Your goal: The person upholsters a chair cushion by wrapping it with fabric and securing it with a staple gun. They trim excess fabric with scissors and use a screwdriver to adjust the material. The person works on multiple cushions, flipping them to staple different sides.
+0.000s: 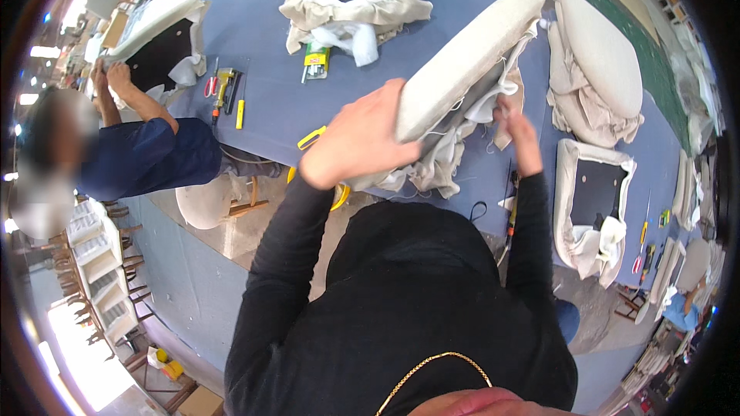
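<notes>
A beige upholstered chair pad (470, 62) stands tilted on its edge over the blue table, its dark underside turned to the right. My left hand (366, 139) grips its near end, thumb along the lower edge and fingers over the padded face. Loose beige fabric (439, 169) and white lining (484, 108) hang crumpled from the underside. Beside that lining, my right hand (520, 135) is closed with its fingertips pinched together, slightly blurred. What lies between those fingertips, if anything, is too small to make out.
More upholstered pads lie on the blue table (254, 23): one pad (601, 54) at right, another (563, 208) below it. Screwdrivers (512, 216) lie beside my right forearm. A yellow-handled tool (312, 137) is near my left hand. A co-worker (146, 146) handles a pad at left.
</notes>
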Tool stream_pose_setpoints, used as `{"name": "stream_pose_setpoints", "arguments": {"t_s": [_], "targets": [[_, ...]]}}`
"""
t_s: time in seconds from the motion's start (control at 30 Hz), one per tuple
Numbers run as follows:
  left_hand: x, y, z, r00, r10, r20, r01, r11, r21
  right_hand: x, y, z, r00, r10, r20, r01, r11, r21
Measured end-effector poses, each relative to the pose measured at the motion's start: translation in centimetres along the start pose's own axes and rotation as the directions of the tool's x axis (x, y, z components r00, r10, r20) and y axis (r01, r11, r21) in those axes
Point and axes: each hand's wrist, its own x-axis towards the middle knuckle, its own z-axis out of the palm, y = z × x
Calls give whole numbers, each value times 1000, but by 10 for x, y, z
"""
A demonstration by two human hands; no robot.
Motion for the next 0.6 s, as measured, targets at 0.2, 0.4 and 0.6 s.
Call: {"name": "stream_pose_setpoints", "arguments": {"t_s": [0.2,0.4,0.6], "targets": [[70,8,-6,997,47,-61,-55,989,-139,-123,157,-9,956,-32,-291,-140,822,-552],[102,41,-29,982,142,-127,-157,980,-120,-193,220,-40,773,-65,-631,-436,669,-602],[154,53,-12,978,209,-17,-207,974,88,-152,220,-57,667,98,-738,-593,670,-447]]}}
